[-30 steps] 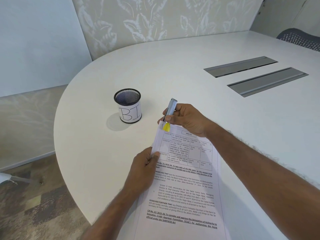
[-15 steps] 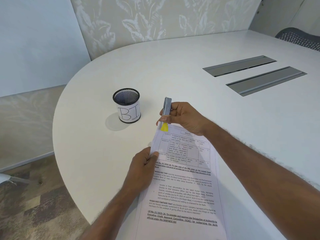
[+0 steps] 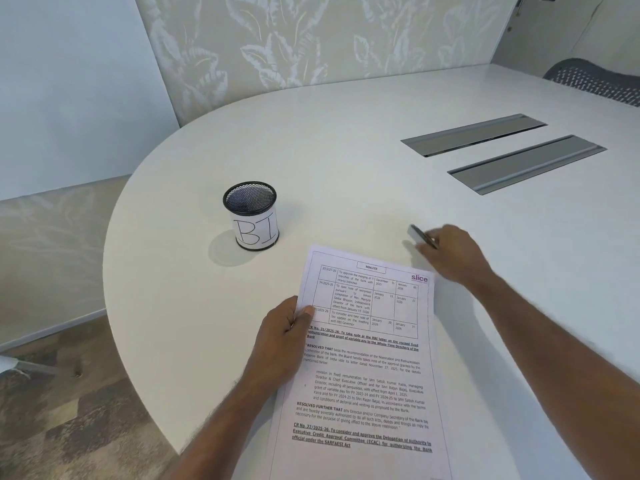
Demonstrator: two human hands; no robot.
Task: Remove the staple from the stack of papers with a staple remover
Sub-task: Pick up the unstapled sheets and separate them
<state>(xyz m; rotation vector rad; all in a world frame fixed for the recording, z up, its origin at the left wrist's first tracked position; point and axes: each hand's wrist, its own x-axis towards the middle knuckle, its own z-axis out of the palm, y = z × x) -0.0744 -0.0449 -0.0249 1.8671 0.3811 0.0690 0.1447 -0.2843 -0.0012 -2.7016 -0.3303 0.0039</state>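
Observation:
A stack of printed papers (image 3: 367, 358) lies on the white table (image 3: 346, 168), its top left corner near a mesh cup. My left hand (image 3: 284, 337) grips the stack's left edge, thumb on the top sheet. My right hand (image 3: 450, 254) is to the right of the stack's top edge, low over the table, closed on the metal staple remover (image 3: 420, 236), which sticks out to the upper left and looks blurred. Its yellow tip is hidden. I cannot make out a staple on the paper.
A black mesh pen cup (image 3: 252, 216) with a white label reading "BI" stands left of the papers. Two grey cable slots (image 3: 502, 150) are set into the table at the right. A mesh chair back (image 3: 595, 79) shows at the far right. The table's rounded edge runs along the left.
My right hand has carried the staple remover away from the stack's top left corner, to the right and down toward the table. The left hand keeps its hold.

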